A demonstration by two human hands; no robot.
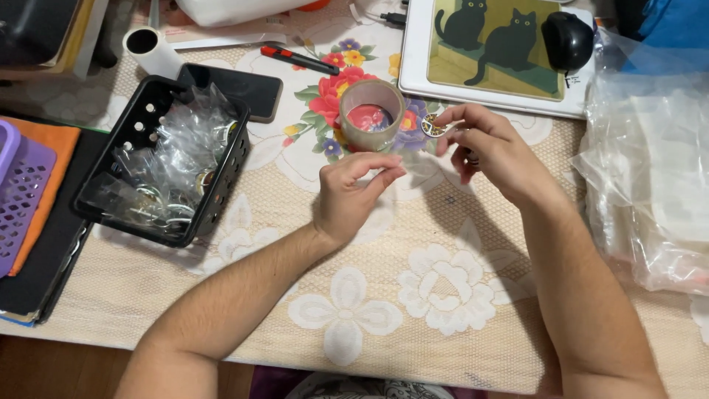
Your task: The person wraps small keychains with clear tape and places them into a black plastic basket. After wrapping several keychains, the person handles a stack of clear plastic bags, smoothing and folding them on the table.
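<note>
Tape roll (371, 114) as landmark: right hand (491, 151) just right of it, fingertips pinched on small round badge (432, 127), face-up, level. Left hand (353, 193) just below roll, fingers curled, thumb meeting forefinger; cannot tell what it holds. Badge lies up-right of left hand, close. Black basket (159, 159) well left.

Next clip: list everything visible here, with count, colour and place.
Round badge: one, pale, pinched in right fingers.
Tape roll: one, clear-brown, table centre.
Basket: one, black, left, filled with clear-bagged items.
Phone: one, black, behind basket.
Utility knife: one, red-black, top centre.
Mouse pad: one, white-edged with two black cats, top right.
Mouse: one, black, on pad.
Plastic bags: a pile, clear, right.
Perforated tray: one, purple, far left.
Tablecloth: one, cream floral lace.
Left hand: fingers pinched; what they hold is unclear.
Right hand: holds badge.
</note>
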